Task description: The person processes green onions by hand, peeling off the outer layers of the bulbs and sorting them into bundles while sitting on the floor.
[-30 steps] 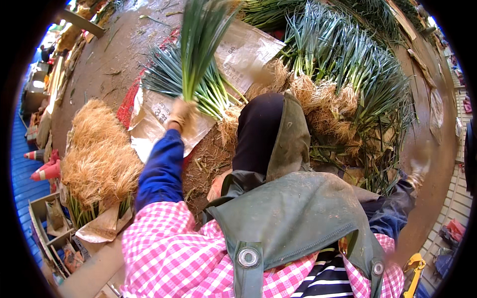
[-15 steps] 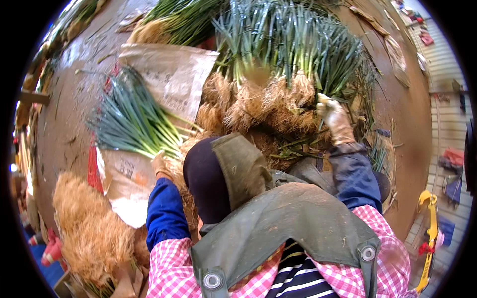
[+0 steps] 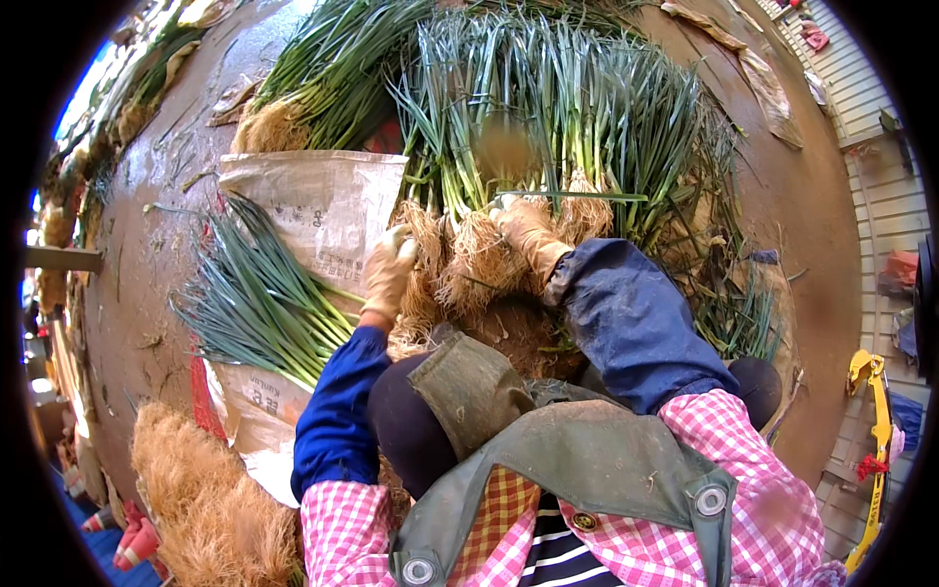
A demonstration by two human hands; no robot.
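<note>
Both hands have shifted since half a second ago: the left hand [image 3: 386, 276] has left the base of the loose bundle [image 3: 264, 293] at centre left for the near edge of the row of long green stalks [image 3: 548, 108], and the right hand [image 3: 528, 235] has come from the row's right end to its middle.

The left hand's fingers are bent beside the hanging roots [image 3: 479, 259]; whether they pinch any, I cannot tell. The right hand bends over the stalk bases at the centre of the frame (a single leaf [image 3: 602, 197] lies crosswise just by it), and its grip is hidden.

Judging by the layout, only a modest share has been set apart: that one bundle, leaning over the tan sacking [image 3: 352, 201]. The thick row at upper centre remains, and another pile [image 3: 342, 59] lies at upper left.
</note>
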